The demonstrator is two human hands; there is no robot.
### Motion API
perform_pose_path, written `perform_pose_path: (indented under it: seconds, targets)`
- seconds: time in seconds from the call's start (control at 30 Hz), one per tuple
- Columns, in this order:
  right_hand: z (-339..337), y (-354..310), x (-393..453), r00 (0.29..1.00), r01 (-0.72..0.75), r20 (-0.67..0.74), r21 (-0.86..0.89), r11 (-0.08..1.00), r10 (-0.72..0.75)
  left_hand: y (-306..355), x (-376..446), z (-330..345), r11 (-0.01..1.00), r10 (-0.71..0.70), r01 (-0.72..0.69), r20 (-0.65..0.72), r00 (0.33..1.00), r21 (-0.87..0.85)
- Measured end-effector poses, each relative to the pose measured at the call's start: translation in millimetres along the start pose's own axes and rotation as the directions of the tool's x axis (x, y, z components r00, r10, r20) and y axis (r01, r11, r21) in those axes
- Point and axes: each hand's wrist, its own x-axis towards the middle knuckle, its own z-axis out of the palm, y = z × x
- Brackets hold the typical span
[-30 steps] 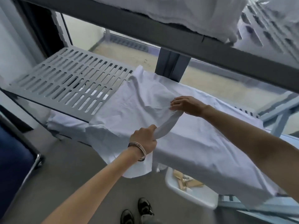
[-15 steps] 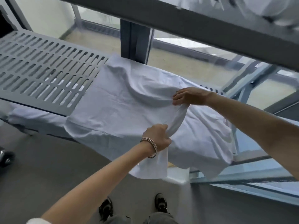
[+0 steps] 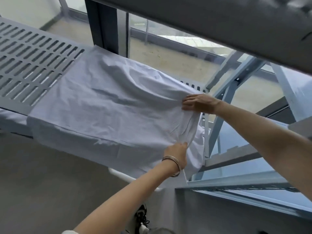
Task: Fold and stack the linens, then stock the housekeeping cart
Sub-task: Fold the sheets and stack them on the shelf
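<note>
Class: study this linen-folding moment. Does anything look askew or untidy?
Yes. The white sheet lies wrinkled and crooked on the slatted shelf, its near edge overhanging. Both hands, left and right, grip its bunched right end.

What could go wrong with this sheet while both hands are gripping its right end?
The white sheet overhangs the front edge of the slotted shelf, so it may slide off toward the floor. The left hand and right hand pinch bunched cloth beside the shelf's right-end frame, where it could snag or fold unevenly.

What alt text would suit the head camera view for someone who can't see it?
Two bare hands pinch the right end of a white sheet spread over a grey slatted shelf: the left hand near, the right hand farther back.
</note>
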Motion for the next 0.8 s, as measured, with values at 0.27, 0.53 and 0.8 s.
perform_pose_path:
  seconds: [0.27,0.53,0.8]
  targets:
    - [62.5,-28.8,-38.2,0.958,-0.175,0.228,-0.014,0.985,0.173,28.0,31.1,67.5,0.998,-0.044,0.051,0.221,0.974,-0.026]
    - [60.4,-48.7,-5.3,0.787,-0.356,0.583,0.160,0.921,0.203,-73.7,34.2,54.8,0.963,-0.204,0.161,-0.194,0.959,-0.216]
    - [59.1,-113.5,126.1,0.806,-0.487,0.554,0.424,0.764,0.206,-221.7,31.9,14.6,0.744,-0.648,0.668,-0.239,0.723,0.003]
